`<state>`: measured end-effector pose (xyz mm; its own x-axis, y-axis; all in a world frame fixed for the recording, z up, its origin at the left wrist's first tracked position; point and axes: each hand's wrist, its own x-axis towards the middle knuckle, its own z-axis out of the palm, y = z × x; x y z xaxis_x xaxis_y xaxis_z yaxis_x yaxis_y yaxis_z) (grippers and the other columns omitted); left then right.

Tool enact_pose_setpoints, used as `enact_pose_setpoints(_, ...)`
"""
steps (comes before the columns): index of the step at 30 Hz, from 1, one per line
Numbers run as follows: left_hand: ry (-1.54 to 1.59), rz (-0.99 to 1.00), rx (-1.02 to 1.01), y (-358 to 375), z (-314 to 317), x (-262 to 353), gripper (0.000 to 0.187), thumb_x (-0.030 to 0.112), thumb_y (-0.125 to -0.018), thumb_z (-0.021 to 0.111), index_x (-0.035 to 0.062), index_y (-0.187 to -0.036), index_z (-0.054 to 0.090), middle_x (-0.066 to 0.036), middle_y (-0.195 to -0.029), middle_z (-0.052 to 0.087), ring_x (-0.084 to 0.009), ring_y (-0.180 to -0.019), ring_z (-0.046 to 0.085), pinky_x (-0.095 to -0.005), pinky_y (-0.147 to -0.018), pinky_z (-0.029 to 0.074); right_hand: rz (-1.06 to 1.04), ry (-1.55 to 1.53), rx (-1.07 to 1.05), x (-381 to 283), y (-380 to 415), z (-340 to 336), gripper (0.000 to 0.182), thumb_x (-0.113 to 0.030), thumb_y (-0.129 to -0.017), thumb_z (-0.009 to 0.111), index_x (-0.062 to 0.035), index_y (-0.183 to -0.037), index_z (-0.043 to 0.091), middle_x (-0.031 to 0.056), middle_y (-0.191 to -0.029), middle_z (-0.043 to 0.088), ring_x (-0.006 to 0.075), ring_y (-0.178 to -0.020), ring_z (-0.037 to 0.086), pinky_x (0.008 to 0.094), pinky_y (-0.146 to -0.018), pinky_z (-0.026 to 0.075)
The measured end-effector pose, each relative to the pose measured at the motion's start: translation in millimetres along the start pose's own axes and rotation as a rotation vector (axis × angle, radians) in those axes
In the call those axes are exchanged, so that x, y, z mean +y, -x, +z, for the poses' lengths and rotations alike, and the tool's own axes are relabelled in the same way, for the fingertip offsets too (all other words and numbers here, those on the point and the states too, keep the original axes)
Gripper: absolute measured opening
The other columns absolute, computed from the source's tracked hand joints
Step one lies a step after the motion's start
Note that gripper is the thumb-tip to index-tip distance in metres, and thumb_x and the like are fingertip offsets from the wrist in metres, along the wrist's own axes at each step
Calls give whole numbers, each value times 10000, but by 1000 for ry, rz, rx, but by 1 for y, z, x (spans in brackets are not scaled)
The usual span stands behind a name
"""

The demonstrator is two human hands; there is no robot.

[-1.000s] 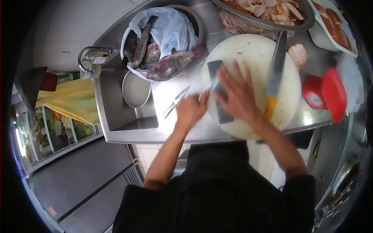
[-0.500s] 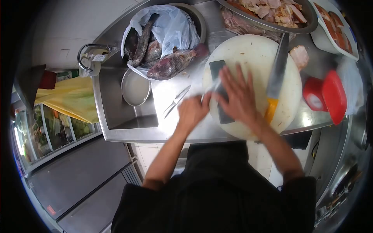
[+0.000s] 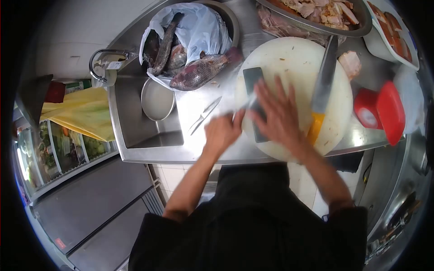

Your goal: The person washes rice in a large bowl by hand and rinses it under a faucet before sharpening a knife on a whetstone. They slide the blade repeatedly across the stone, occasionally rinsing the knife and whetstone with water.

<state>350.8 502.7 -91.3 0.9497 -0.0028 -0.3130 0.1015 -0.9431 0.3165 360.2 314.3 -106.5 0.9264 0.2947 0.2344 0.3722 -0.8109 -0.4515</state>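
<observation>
My left hand (image 3: 223,137) is closed around the handle of a small knife, mostly hidden by the fingers. The knife's pale, motion-blurred blade (image 3: 248,102) reaches over a dark grey whetstone (image 3: 253,77). That stone lies lengthwise on the left side of a round white cutting board (image 3: 289,52). With fingers spread, my right hand (image 3: 281,118) lies over the stone and the blade tip; its fingertips are blurred, so contact with the blade is hard to make out. A large knife (image 3: 323,86) with a yellow handle rests on the board, right of this hand.
Left of the board, a slim metal tool (image 3: 206,115) lies on the steel counter. Behind it, several fish (image 3: 199,74) fill a bag-lined bowl. A sink (image 3: 131,133) holds a round pan (image 3: 158,100). Cooked meat (image 3: 323,13) and a red container (image 3: 391,113) stand at the right.
My left hand has shifted very slightly left with the small knife. My right hand stays over the whetstone. The view has tilted a little; the other things stand as before.
</observation>
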Motion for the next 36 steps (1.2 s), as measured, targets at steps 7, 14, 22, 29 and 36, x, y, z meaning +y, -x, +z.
enact_pose_setpoints(7, 11, -29, 38, -32, -5, 17, 558, 508, -964, 509, 44, -725, 709, -260, -694, 654, -457, -726, 666, -521, -672, 528, -32, 24, 34, 24, -32, 5, 684, -506, -938, 563, 15, -1379, 523, 174, -1453, 502, 425, -1442, 298, 620, -1151, 198)
enact_pose_setpoints(14, 18, -68, -54, 43, 2, -3, 552, 487, -964, 545, 42, -668, 679, -257, -648, 634, -455, -648, 652, -535, -625, 521, 23, -71, -79, -21, 39, -9, 664, -487, -932, 574, -3, -1384, 527, 149, -1490, 468, 406, -1460, 273, 615, -1166, 164)
enact_pose_setpoints(22, 15, -47, 105, -44, -9, 23, 534, 486, -951, 517, 41, -748, 734, -250, -704, 665, -448, -735, 673, -508, -713, 537, -41, 81, 43, 28, -51, 11, 681, -496, -931, 571, 18, -1376, 524, 154, -1475, 485, 408, -1448, 292, 623, -1163, 165)
enact_pose_setpoints(29, 16, -63, -73, 55, 3, -7, 554, 515, -972, 507, 46, -763, 716, -255, -689, 652, -465, -697, 656, -523, -651, 527, 25, -98, -107, -27, 45, -7, 638, -468, -932, 582, -34, -1396, 530, 121, -1515, 445, 387, -1466, 272, 641, -1163, 145)
enact_pose_setpoints(36, -1, -36, 101, -53, -11, 22, 574, 545, -955, 488, 55, -787, 735, -265, -756, 670, -469, -798, 666, -527, -708, 531, -5, 164, 60, 35, -64, 18, 722, -557, -939, 519, 3, -1395, 516, 136, -1478, 490, 380, -1470, 257, 582, -1194, 120)
